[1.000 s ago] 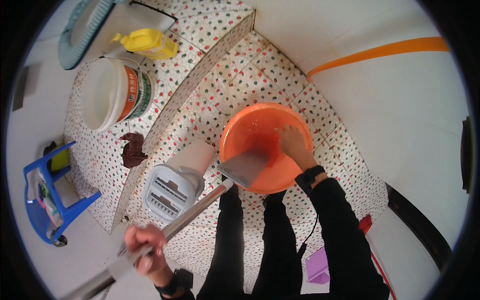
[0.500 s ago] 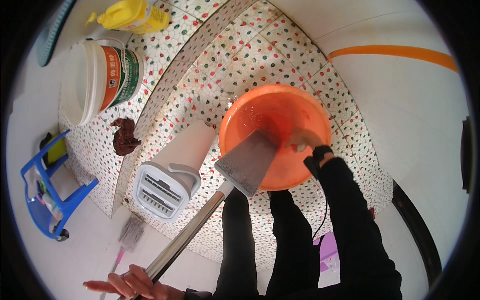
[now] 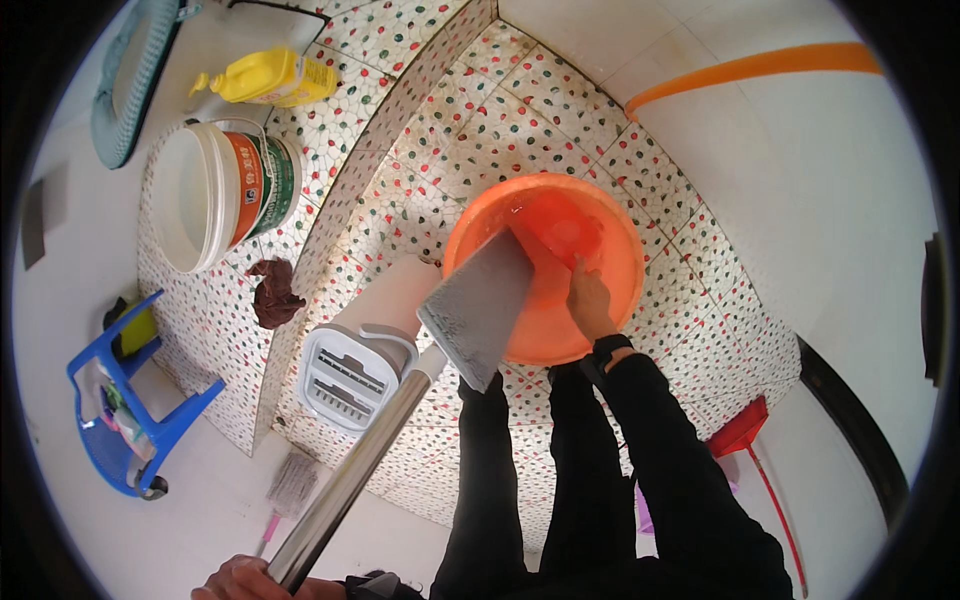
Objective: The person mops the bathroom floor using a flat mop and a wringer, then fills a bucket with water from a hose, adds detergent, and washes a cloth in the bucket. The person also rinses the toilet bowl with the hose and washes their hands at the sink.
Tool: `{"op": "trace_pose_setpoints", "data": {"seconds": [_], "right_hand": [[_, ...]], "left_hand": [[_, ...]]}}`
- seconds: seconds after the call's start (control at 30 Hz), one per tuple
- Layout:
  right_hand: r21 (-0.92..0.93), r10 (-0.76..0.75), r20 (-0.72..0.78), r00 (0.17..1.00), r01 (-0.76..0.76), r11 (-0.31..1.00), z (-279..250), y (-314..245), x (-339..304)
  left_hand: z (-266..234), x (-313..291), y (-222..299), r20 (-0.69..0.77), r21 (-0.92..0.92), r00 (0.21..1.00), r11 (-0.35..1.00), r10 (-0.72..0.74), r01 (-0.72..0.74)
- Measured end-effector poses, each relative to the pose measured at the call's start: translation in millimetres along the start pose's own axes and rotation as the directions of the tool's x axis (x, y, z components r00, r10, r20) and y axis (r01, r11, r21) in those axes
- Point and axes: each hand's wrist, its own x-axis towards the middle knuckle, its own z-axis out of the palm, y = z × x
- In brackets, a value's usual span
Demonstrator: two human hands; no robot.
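My left hand [image 3: 250, 580], at the lower left edge, is wrapped round the shiny metal pole [image 3: 360, 455] of a flat mop. Its grey rectangular mop head [image 3: 482, 300] hangs tilted over the left rim of an orange basin [image 3: 628, 225]. Inside the basin, my right hand [image 3: 590, 300] is closed on the handle of what looks like a red water scoop [image 3: 568, 232]. The scoop lies low in the basin; its handle end is mostly hidden by my fingers. A tall white mop bucket [image 3: 385, 300] with a slotted grey top stands just left of the mop head.
A white pail [image 3: 215, 200] with a coloured label, a yellow jug [image 3: 275, 78] and a brown cloth [image 3: 273, 293] are on the raised tiled ledge. A blue stool [image 3: 140, 400] is at left. A red dustpan [image 3: 738, 425] stands at right. An orange hose-like strip [image 3: 750, 80] crosses the wall.
My right hand, blurred before, now shows closed on the red scoop. The mop head has tilted more steeply. My left index finger, stretched out before, is now curled in. The view has shifted.
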Motion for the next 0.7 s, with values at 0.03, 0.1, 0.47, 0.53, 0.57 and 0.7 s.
{"op": "trace_pose_setpoints", "data": {"seconds": [0.03,0.1,0.47,0.53,0.57,0.7], "right_hand": [[0.042,-0.005,0.006,1.0,0.005,0.999,7,1,2],[0.102,0.012,0.054,0.998,-0.017,0.995,18,5,8],[0.505,0.173,0.482,0.859,-0.434,0.747,-139,-12,-47],[0.546,0.183,0.577,0.796,-0.543,0.638,-179,-23,-76],[0.537,0.179,0.591,0.787,-0.549,0.641,-196,-27,-90],[0.581,0.111,0.46,0.881,-0.393,0.713,-231,-50,-139]], "left_hand": [[1,1,-1,-0.006,0.029,1.0,1.0,-0.004,0.004],[6,-6,-17,-0.064,0.246,0.997,0.968,-0.033,0.048],[-3,-20,-61,-0.076,0.44,0.942,0.837,-0.327,0.326],[-8,-21,-62,-0.044,0.417,0.914,0.824,-0.403,0.383],[-10,-21,-63,-0.07,0.4,0.908,0.822,-0.414,0.405],[-18,-19,-63,-0.129,0.393,0.886,0.798,-0.445,0.457]]}}
